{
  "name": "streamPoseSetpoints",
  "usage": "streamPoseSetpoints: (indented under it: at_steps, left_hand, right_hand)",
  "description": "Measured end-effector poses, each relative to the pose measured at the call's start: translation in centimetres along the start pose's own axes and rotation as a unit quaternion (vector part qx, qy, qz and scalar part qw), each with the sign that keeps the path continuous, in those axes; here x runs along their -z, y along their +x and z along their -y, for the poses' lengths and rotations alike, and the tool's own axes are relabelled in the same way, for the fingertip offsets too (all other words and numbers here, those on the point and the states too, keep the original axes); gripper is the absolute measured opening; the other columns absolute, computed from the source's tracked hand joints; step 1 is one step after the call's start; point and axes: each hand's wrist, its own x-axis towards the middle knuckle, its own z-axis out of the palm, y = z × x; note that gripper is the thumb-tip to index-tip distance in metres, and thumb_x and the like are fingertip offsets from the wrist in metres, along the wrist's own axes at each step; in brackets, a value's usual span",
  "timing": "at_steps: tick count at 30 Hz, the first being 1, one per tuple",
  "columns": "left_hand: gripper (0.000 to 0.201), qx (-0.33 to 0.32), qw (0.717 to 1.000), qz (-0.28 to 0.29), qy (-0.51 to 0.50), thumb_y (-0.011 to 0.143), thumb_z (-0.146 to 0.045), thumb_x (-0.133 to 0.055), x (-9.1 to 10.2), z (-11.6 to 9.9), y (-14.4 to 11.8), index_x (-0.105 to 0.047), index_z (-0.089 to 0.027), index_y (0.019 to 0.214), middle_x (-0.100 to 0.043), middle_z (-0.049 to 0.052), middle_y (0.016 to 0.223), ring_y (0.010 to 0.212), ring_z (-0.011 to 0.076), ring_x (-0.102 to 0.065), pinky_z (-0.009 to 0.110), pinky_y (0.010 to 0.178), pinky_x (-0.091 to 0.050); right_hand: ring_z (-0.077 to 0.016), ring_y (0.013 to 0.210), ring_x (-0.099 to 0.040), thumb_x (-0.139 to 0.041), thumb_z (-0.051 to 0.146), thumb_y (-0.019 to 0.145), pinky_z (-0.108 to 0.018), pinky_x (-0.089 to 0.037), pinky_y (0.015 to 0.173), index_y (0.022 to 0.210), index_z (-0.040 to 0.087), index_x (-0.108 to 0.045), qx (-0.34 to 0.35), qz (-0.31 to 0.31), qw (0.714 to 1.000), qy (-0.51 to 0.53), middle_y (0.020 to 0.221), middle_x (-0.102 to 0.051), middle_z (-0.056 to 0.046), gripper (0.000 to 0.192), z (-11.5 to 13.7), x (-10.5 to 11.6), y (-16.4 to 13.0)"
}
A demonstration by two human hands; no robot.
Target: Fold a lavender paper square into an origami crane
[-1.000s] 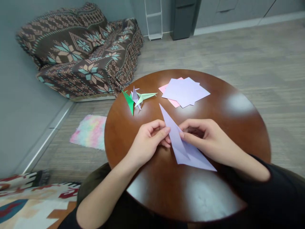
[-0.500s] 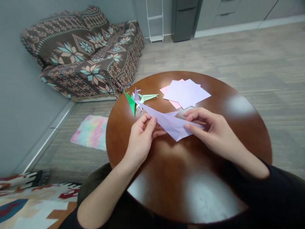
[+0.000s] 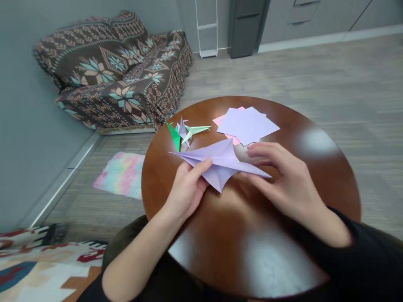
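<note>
A lavender origami crane [image 3: 225, 161], partly folded, is tilted above the table, with long points to left and right and a wide flap above and below. My left hand [image 3: 190, 186] pinches it near its left half, thumb on top and fingers underneath. Around the right point is my right hand [image 3: 283, 176], its fingers and thumb spread apart. The right thumb tip is at the paper's lower edge; whether it touches I cannot tell. Beyond my left hand stand small finished cranes: a green one [image 3: 174, 137], a lavender one [image 3: 182, 129] and a pale green one [image 3: 195, 131].
Lavender square sheets [image 3: 248, 126] lie fanned out over pink paper [image 3: 232, 139] at the back of the round brown table [image 3: 327, 184]. A sofa with a patterned cover [image 3: 119, 79] stands back left. A pastel fluffy mat [image 3: 121, 174] is on the floor.
The lavender paper has turned and its flaps have spread wider above and below. My left thumb has moved onto its middle. My right fingers have parted from the right point.
</note>
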Motion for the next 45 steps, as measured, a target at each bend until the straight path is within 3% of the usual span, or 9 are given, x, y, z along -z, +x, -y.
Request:
streamPoseSetpoints:
  at_steps: [3, 7, 14, 20, 24, 27, 35, 41, 45]
  left_hand:
    - [0.041, -0.008, 1.000, 0.005, -0.020, 0.079, -0.022, -0.082, 0.2, -0.1, 0.0, -0.072, -0.019, 0.118, -0.076, 0.005, 0.115, 0.107, 0.0213, -0.070, 0.030, 0.094, -0.056]
    - [0.041, -0.006, 1.000, 0.003, -0.021, 0.078, -0.017, -0.082, 0.3, -0.1, -0.1, -0.071, -0.020, 0.117, -0.075, 0.003, 0.109, 0.101, 0.0188, -0.069, 0.027, 0.088, -0.056]
    - [0.043, 0.003, 1.000, 0.015, 0.010, 0.082, -0.021, -0.082, 0.3, 0.1, -0.1, -0.068, -0.020, 0.123, -0.074, 0.005, 0.113, 0.100, 0.0178, -0.069, 0.027, 0.085, -0.058]
    - [0.034, 0.044, 0.999, 0.014, 0.010, 0.080, -0.027, -0.086, 0.1, 0.1, -0.1, -0.073, -0.015, 0.109, -0.078, 0.007, 0.104, 0.083, 0.0161, -0.071, 0.025, 0.072, -0.061]
    - [0.033, 0.046, 0.999, 0.016, 0.000, 0.078, -0.027, -0.087, 0.1, -0.1, -0.2, -0.075, -0.014, 0.105, -0.079, 0.008, 0.100, 0.079, 0.0157, -0.071, 0.025, 0.069, -0.061]
    - [0.036, 0.042, 0.999, 0.021, 0.008, 0.077, -0.028, -0.087, 0.1, -0.1, -0.2, -0.075, -0.014, 0.109, -0.079, 0.009, 0.101, 0.081, 0.0173, -0.072, 0.026, 0.070, -0.062]
    - [0.037, 0.038, 0.999, 0.018, 0.021, 0.077, -0.030, -0.087, 0.1, -0.1, -0.2, -0.076, -0.014, 0.108, -0.080, 0.009, 0.102, 0.087, 0.0221, -0.075, 0.029, 0.072, -0.063]
    - [0.036, 0.024, 0.999, 0.026, 0.027, 0.077, -0.029, -0.087, 0.2, 0.1, -0.3, -0.076, -0.015, 0.109, -0.079, 0.008, 0.104, 0.087, 0.0222, -0.075, 0.030, 0.073, -0.063]
    - [0.037, 0.022, 0.999, 0.024, 0.044, 0.077, -0.030, -0.088, 0.2, 0.2, -0.3, -0.075, -0.015, 0.108, -0.079, 0.010, 0.110, 0.096, 0.0255, -0.075, 0.031, 0.078, -0.062]
  right_hand:
    - [-0.0296, 0.107, -0.073, -0.082, 0.041, 0.083, -0.046, -0.060, 0.095, 0.126, 0.024, -0.060, -0.106, 0.008, 0.991, 0.079, 0.118, -0.075, -0.011, 0.052, 0.1, 0.1, 0.0]
    - [-0.0281, 0.105, -0.074, -0.081, 0.043, 0.084, -0.041, -0.062, 0.090, 0.118, 0.024, -0.065, -0.171, 0.063, 0.969, 0.166, 0.111, -0.078, -0.009, 0.042, 0.8, 0.2, 0.2]
    - [-0.0251, 0.101, -0.073, -0.080, 0.036, 0.086, -0.036, -0.059, 0.090, 0.110, 0.024, -0.070, -0.131, 0.067, 0.978, 0.147, 0.110, -0.077, -0.006, 0.029, 0.6, 0.3, -0.1]
    - [-0.0261, 0.110, -0.073, -0.076, 0.022, 0.088, -0.038, -0.058, 0.094, 0.135, 0.024, -0.054, -0.088, -0.012, 0.988, 0.128, 0.120, -0.076, -0.009, 0.052, 0.9, -0.3, -0.5]
    - [-0.0253, 0.103, -0.076, -0.079, 0.023, 0.085, -0.033, -0.061, 0.084, 0.122, 0.023, -0.062, -0.136, -0.065, 0.977, 0.148, 0.113, -0.079, -0.008, 0.041, 1.0, -0.6, -0.4]
    - [-0.0244, 0.097, -0.076, -0.079, 0.024, 0.085, -0.033, -0.062, 0.080, 0.113, 0.023, -0.070, -0.109, -0.083, 0.985, 0.104, 0.115, -0.079, -0.007, 0.030, 0.5, -0.6, -0.5]
    - [-0.0213, 0.107, -0.076, -0.071, 0.012, 0.091, -0.030, -0.060, 0.095, 0.101, 0.023, -0.076, 0.001, -0.017, 0.993, 0.117, 0.113, -0.080, -0.004, 0.016, 0.4, -0.3, -0.5]
    - [-0.0192, 0.093, -0.077, -0.077, 0.020, 0.089, -0.028, -0.061, 0.085, 0.103, 0.024, -0.075, -0.049, -0.036, 0.994, 0.090, 0.103, -0.081, -0.002, 0.015, 0.6, -0.2, -0.5]
    - [-0.0195, 0.098, -0.076, -0.082, 0.026, 0.085, -0.028, -0.060, 0.086, 0.119, 0.025, -0.069, -0.124, -0.033, 0.970, 0.206, 0.110, -0.080, -0.003, 0.036, 0.4, -0.1, -0.1]
